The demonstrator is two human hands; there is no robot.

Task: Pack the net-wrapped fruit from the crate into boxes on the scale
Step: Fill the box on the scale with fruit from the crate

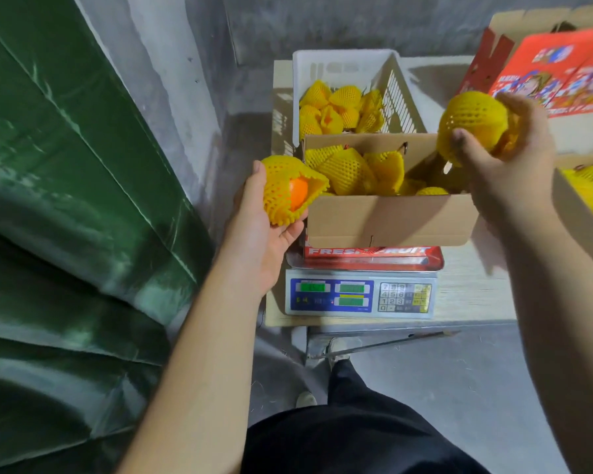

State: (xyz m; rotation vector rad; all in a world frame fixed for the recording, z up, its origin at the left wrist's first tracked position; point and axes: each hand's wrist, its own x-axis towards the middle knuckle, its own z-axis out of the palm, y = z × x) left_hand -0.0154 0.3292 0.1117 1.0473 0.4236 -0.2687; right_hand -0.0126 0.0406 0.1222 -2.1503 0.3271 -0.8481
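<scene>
Yellow-netted fruit (pixel 290 189) in left hand (pixel 264 230); another (pixel 473 123) in right hand (pixel 507 165).

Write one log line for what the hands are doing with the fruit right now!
left hand: holds netted orange beside box | right hand: holds netted fruit above box | box: on scale, part filled | crate: fruit left

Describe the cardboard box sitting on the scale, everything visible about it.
The cardboard box is plain brown corrugated board inside, red and printed outside near the base. It stands upright on the scale with its flaps open, in front of the white crate. Several yellow net-wrapped fruit lie inside, filling it partway. Neither hand clearly touches it; each holds a wrapped fruit near its sides.
</scene>
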